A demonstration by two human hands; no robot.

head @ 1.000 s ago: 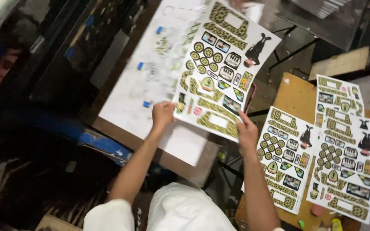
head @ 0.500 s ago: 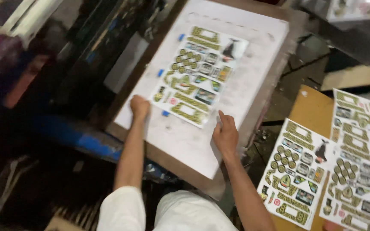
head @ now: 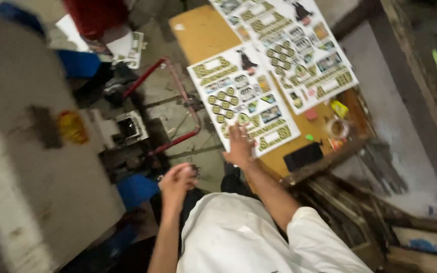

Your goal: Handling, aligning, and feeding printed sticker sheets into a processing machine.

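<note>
My right hand [head: 239, 146] grips the near edge of a printed sheet [head: 238, 96] covered with yellow-green labels and a small dark figure. The sheet lies on a wooden table [head: 203, 30] and overhangs its left edge. Beyond it lies a stack of similar printed sheets [head: 299, 50]. My left hand [head: 178, 181] hangs in the air to the left of the table, over the floor, with its fingers curled and nothing seen in it. The view is blurred by motion.
A black flat object [head: 303, 156], a tape roll [head: 338, 127] and small coloured bits lie at the table's near end. A red metal frame [head: 178, 91] stands left of the table. A big pale board [head: 26, 151] fills the left side.
The view has swung from the pale print board to the wooden table. Both hands left the sheet laid on the board; my right hand now grips a sheet on the table.
</note>
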